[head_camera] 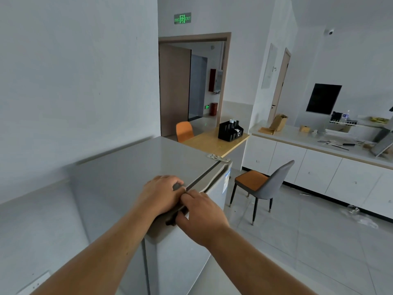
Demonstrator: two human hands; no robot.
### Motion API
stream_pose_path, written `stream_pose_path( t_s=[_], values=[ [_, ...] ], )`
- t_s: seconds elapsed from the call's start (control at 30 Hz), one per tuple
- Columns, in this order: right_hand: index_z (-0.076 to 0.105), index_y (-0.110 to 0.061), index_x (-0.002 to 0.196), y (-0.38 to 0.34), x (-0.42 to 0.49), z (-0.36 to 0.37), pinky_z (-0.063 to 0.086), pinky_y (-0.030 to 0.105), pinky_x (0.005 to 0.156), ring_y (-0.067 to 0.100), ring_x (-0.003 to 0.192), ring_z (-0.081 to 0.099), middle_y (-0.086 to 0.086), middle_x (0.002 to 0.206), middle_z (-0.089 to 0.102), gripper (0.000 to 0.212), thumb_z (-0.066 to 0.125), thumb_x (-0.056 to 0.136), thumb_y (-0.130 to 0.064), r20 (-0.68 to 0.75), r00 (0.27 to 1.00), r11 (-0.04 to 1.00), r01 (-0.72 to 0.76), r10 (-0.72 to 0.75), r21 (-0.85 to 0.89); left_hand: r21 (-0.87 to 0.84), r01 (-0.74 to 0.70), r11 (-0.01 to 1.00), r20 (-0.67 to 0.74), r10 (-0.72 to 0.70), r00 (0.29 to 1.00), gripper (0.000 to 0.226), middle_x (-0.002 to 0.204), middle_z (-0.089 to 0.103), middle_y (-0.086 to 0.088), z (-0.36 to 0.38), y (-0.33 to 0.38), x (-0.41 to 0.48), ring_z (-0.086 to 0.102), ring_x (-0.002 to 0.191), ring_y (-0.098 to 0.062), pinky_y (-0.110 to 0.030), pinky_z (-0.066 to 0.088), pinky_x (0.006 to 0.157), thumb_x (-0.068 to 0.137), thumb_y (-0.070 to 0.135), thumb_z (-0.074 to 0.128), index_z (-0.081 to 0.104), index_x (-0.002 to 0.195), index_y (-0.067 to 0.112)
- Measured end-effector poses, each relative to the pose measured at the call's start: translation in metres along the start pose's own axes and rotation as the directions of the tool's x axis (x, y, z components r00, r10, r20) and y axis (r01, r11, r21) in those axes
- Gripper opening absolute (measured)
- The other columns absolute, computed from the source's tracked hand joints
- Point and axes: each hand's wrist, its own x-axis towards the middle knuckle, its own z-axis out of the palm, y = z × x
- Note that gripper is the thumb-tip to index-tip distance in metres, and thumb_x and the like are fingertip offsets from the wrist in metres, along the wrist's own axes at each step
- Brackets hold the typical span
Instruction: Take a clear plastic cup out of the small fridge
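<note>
The small grey fridge (127, 167) stands in front of me against the wall, seen from above, with its door (191, 252) closed or nearly so. My left hand (161, 194) rests on the front edge of the fridge top, fingers curled over the gap above the door. My right hand (202, 211) grips the top lip of the door beside it, with the thumb underneath. The two hands touch each other. No clear plastic cup is in view; the fridge's inside is hidden.
A grey chair with an orange seat (261, 184) stands on the tiled floor right of the fridge. Behind it is a wooden table (212, 143) with a black organizer (230, 130). A white counter with cabinets (319, 167) runs along the right.
</note>
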Motion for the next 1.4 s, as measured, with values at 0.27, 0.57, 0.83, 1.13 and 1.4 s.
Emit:
stream_pose_path(
  t_s=[0.27,0.57,0.83,1.13,1.4],
  values=[
    [0.060,-0.027,0.105,0.001,-0.004,0.004,0.053,0.037,0.086,0.014,0.102,0.049,-0.011,0.111,0.058,0.025,0.048,0.092,-0.044,-0.002,1.000,0.999,-0.012,0.013,0.045,0.034,-0.034,0.999,-0.016,0.035,0.999,0.031,0.125,0.068,0.010,0.001,0.004,-0.002,0.055,0.118,-0.016,-0.041,0.046,0.099,0.098,0.052,0.049,0.065,0.120,0.037],
    [0.060,-0.026,0.107,0.002,-0.004,0.006,0.053,0.037,0.090,0.013,0.104,0.049,-0.010,0.115,0.058,0.025,0.049,0.094,-0.044,0.010,1.000,0.999,-0.021,0.021,0.040,0.044,-0.038,0.998,-0.017,0.039,0.999,0.032,0.124,0.068,0.010,0.001,0.005,-0.002,0.055,0.117,-0.015,-0.040,0.047,0.098,0.098,0.053,0.048,0.064,0.121,0.037],
    [0.058,-0.027,0.106,0.002,-0.005,0.007,0.052,0.038,0.089,0.012,0.103,0.047,-0.012,0.114,0.057,0.024,0.047,0.094,-0.045,0.011,0.999,0.999,-0.033,0.032,0.043,0.045,-0.040,0.998,-0.011,0.040,0.999,0.030,0.124,0.068,0.011,0.000,0.006,-0.003,0.055,0.116,-0.015,-0.039,0.047,0.097,0.098,0.051,0.050,0.064,0.120,0.036],
    [0.065,-0.022,0.116,0.016,-0.004,-0.019,0.046,0.039,0.101,0.019,0.114,0.051,-0.004,0.121,0.065,0.038,0.042,0.103,-0.049,0.109,0.994,0.999,0.006,-0.002,-0.032,0.033,-0.094,0.995,-0.016,0.095,0.995,0.045,0.119,0.070,0.007,-0.003,0.012,-0.007,0.059,0.109,-0.015,-0.039,0.052,0.090,0.097,0.064,0.043,0.066,0.119,0.031],
    [0.056,-0.029,0.142,0.050,-0.022,-0.067,0.031,0.039,0.118,0.016,0.143,0.038,-0.005,0.148,0.057,0.072,0.018,0.100,-0.074,-0.016,0.990,0.988,-0.138,0.137,-0.073,0.094,-0.252,0.963,-0.038,0.257,0.966,0.079,0.147,0.058,0.005,-0.005,0.061,-0.016,0.047,0.137,-0.018,-0.040,0.043,0.106,0.089,0.080,0.025,0.052,0.143,0.028]
  ],
)
